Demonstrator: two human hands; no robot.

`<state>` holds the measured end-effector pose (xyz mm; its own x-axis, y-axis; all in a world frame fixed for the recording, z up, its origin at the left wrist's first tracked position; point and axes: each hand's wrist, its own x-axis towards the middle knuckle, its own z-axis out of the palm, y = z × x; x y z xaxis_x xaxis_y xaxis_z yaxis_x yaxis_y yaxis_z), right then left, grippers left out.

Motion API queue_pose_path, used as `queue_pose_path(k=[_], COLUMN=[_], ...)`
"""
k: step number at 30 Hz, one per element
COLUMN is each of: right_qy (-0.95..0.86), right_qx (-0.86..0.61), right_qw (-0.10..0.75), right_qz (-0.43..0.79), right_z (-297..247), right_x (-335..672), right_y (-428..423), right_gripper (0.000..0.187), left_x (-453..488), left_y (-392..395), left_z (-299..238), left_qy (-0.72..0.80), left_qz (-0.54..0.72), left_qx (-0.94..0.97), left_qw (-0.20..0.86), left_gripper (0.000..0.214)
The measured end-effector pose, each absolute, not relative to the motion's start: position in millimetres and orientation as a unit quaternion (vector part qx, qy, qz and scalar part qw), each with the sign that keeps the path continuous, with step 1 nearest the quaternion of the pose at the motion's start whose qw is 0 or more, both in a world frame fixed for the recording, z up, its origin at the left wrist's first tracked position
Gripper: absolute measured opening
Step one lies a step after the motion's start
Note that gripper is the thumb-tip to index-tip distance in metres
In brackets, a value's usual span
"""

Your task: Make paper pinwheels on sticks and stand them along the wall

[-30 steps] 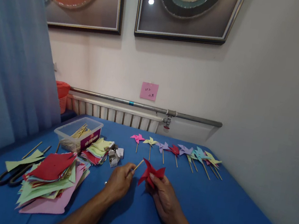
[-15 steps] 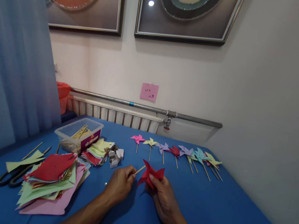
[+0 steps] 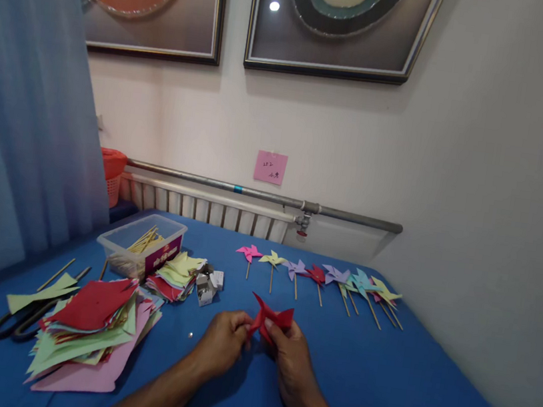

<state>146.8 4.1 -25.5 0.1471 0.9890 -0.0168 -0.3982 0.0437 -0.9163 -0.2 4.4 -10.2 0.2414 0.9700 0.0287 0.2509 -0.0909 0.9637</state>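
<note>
The two hands have closed together since half a second ago. Then the left hand (image 3: 223,343) held a thin wooden stick that poked out toward the paper; now that stick no longer shows, and the left fingertips press against the left vane of the red paper pinwheel (image 3: 272,315). The left hand is curled tight in a pinch. The right hand (image 3: 288,356) grips the pinwheel from below, thumb and fingers nipped on the folded paper, palm toward the table. The pinwheel sits low between both hands, just above the blue tablecloth (image 3: 377,387), its pointed, creased vanes standing up.

Beyond the hands lies a row of finished pinwheels (image 3: 324,276) in pink, yellow, purple, red and teal, each on a slim wooden stick, laid flat. To the left, a loose heap of cut paper squares (image 3: 93,323) in red, green and pink spreads matte and flat, with dark-handled scissors (image 3: 12,323) beside it. Behind that is a smaller stack of folded papers (image 3: 175,272). A clear plastic box (image 3: 141,249), rectangular and open-topped, holds a bundle of wooden sticks.
</note>
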Motion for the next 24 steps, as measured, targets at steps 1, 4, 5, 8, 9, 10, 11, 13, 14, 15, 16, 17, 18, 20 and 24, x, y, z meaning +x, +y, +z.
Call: queue_pose_path(k=[1,4,5,8,9,10,11,13,14,15,16,17,18,20,24], right_qy=[-0.353,-0.355,-0.356,-0.36,-0.363,-0.364,-0.364,-0.362,-0.361,-0.361,-0.362,-0.363,-0.364,-0.367,-0.377], right_qx=[-0.419,-0.418,-0.418,-0.419,-0.418,-0.418,-0.418,-0.42,-0.42,-0.419,-0.418,-0.417,-0.415,-0.412,-0.405], right_qw=[0.63,0.632,0.632,0.63,0.629,0.629,0.63,0.63,0.63,0.63,0.627,0.625,0.624,0.625,0.625], right_qz=[0.551,0.547,0.546,0.545,0.545,0.545,0.544,0.543,0.544,0.545,0.548,0.551,0.553,0.552,0.55], right_z=[-25.4,-25.6,-25.7,-26.1,-26.3,-26.6,-27.0,-28.0,-28.5,-28.9,-29.3,-29.4,-29.3,-28.6,-26.9], right_x=[146.6,146.1,146.0,146.6,146.8,147.1,147.2,147.5,147.6,147.6,147.7,147.8,147.8,147.9,147.6], right_y=[4.3,4.5,4.4,3.8,3.6,3.4,3.2,3.4,3.6,3.8,4.0,4.1,4.1,3.7,2.8], right_gripper=[0.038,0.04,0.04,0.038,0.037,0.036,0.036,0.035,0.035,0.035,0.035,0.035,0.035,0.034,0.034], left_x=[-0.1,-0.2,-0.3,-0.5,-0.4,-0.3,-0.3,-0.2,-0.2,-0.2,-0.4,-0.5,-0.6,-0.9,-1.3], left_y=[4.8,5.0,4.8,4.0,3.8,3.7,3.7,4.0,4.1,4.3,4.3,4.2,4.1,3.6,2.9], left_z=[-10.6,-10.2,-9.7,-8.2,-7.9,-7.9,-8.1,-8.7,-8.9,-9.1,-9.1,-8.9,-8.5,-7.3,-5.7], left_qy=[0.483,0.488,0.489,0.489,0.491,0.493,0.495,0.496,0.495,0.493,0.492,0.491,0.491,0.492,0.498], left_qz=[0.381,0.379,0.377,0.37,0.368,0.368,0.367,0.369,0.369,0.369,0.369,0.369,0.368,0.368,0.36], left_qx=[0.63,0.626,0.625,0.623,0.622,0.621,0.619,0.618,0.619,0.621,0.622,0.622,0.621,0.62,0.617], left_qw=[0.473,0.476,0.479,0.485,0.486,0.486,0.487,0.486,0.485,0.485,0.485,0.486,0.487,0.488,0.491], left_gripper=[0.02,0.018,0.017,0.018,0.018,0.018,0.018,0.018,0.017,0.017,0.017,0.017,0.018,0.019,0.019])
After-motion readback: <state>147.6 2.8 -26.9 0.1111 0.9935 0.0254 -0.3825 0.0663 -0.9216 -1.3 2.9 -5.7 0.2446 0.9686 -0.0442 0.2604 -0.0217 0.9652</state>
